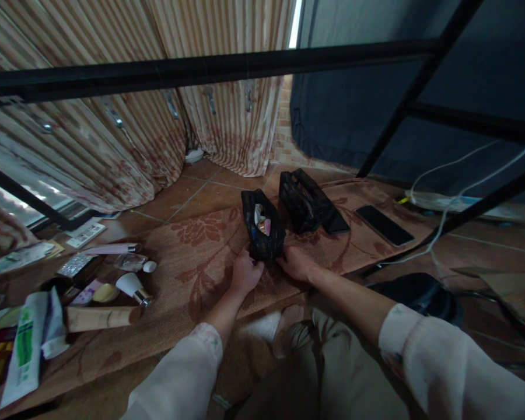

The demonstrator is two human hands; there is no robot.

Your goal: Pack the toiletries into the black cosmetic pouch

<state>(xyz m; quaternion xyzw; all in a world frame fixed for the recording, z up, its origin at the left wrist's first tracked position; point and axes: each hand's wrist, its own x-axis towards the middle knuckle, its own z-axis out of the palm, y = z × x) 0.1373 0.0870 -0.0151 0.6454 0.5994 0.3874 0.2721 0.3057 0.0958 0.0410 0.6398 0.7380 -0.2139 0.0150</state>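
Observation:
A black pouch (268,244) stands with its mouth open on the brown patterned cloth (214,265). Small light and pink items (266,225) show inside it, too small to name. My left hand (246,272) grips the pouch's near left corner, its fingers curled. At the near right corner, my right hand (296,262) is closed on the same pouch, with its fingertips partly hidden. Just behind and to the right sits a second black bag (301,201), close to the first.
Toiletries lie at left: a white-and-green tube (25,344), a beige tube (102,318), a makeup brush (132,288) and a small clear bottle (131,262). A phone (384,225) rests at right near a white cable (446,213). A black metal bar (210,65) crosses above.

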